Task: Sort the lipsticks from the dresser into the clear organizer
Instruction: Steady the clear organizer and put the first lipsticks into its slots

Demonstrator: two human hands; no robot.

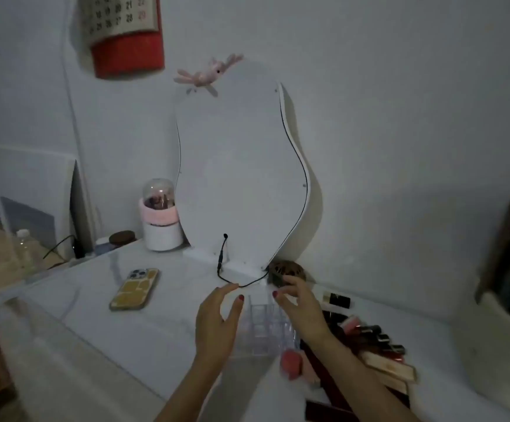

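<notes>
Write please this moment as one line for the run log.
stage: start | left hand: open, beside clear organizer | right hand: open, above it | lipsticks: on dresser, right of organizer | organizer: looks empty

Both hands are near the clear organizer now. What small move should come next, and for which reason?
Probably the right hand should reach to the lipsticks lying just to its right and pick one up. Both hands are open and hold nothing, the left hand is beside the clear organizer and could steady it, and its compartments look empty as far as the dim picture shows.
</notes>
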